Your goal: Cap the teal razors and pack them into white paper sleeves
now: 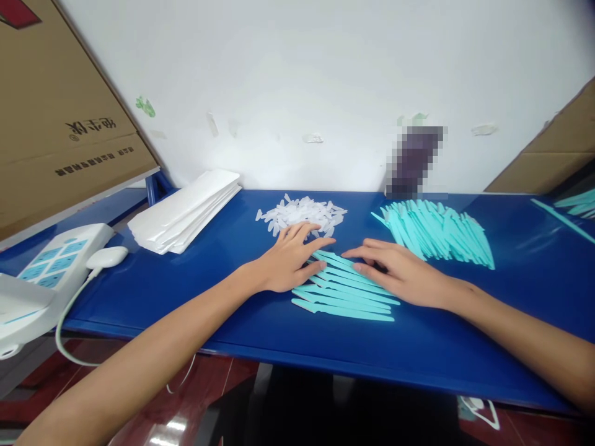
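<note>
Several turquoise eyebrow razors (351, 299) lie side by side in a fanned row on the blue table. Over the left ends of the row, my left hand (289, 263) is open with its fingers spread, its thumb at the upper razors. Its other fingertips reach to the near edge of a heap of small translucent white blade caps (302, 212). My right hand (409, 272) rests at the upper right of the row, index finger stretched out and thumb apart, touching or just above the top razors. Its remaining fingers are curled and partly hidden.
A larger pile of turquoise razors (437, 232) lies at the back right, with more at the far right edge. White paper bags (186, 210) are stacked at back left. A power strip (60, 260) with a white cable stands left, near a cardboard box (60, 93). A white wall (279, 80) rises behind.
</note>
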The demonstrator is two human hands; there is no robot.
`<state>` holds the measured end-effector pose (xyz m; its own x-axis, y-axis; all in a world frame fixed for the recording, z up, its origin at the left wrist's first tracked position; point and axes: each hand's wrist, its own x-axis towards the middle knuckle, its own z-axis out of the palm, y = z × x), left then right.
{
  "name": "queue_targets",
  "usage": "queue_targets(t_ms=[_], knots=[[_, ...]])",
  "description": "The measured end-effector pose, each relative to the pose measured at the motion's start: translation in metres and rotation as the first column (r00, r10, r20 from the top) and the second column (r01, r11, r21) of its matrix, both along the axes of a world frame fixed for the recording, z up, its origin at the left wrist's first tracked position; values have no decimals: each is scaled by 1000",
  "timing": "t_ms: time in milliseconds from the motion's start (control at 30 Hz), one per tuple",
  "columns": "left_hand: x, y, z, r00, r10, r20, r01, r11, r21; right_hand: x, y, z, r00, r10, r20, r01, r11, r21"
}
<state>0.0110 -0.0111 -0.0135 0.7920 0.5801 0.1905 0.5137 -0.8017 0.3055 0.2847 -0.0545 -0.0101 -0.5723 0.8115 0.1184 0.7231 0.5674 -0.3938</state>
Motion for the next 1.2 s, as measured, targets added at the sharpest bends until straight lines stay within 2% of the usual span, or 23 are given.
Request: queue_targets(t_ms=[100, 233, 333, 400, 500, 600, 667, 767, 933, 1200], knots=[[0, 0, 2, 1000, 12, 16, -12, 1000, 18, -3, -2, 1, 999, 5, 44, -5, 1000, 19], [-1, -2, 8, 999, -36, 28, 35, 998, 52, -4, -4, 4, 997, -17, 80, 14, 999, 42], [-3, -4, 13, 996, -82, 42, 80, 995, 51, 6, 1, 7, 981, -161, 109, 145, 980, 140], [-4, -4, 14, 994, -101, 40, 99, 994, 46, 19, 7, 10, 929, -325, 176, 277, 928, 248], [-4, -4, 14, 993, -111, 31, 110, 993, 32, 39, 17, 14, 811, -524, 262, 411, 827, 383], [-4, -3, 14, 993, -111, 35, 110, 994, 22, 48, 21, 17, 720, -613, 326, 492, 782, 384], [-4, -3, 14, 994, -106, 33, 105, 994, 25, 47, 21, 18, 690, -626, 363, 532, 779, 333], [-5, -3, 15, 995, -95, 15, 95, 995, 36, 43, 22, 17, 694, -620, 367, 553, 785, 279], [-7, -2, 15, 995, -94, 18, 92, 994, 67, 43, 23, 16, 713, -613, 341, 548, 790, 273], [-7, -1, 15, 996, -84, 24, 82, 993, 82, 44, 23, 16, 698, -630, 339, 580, 776, 248]])
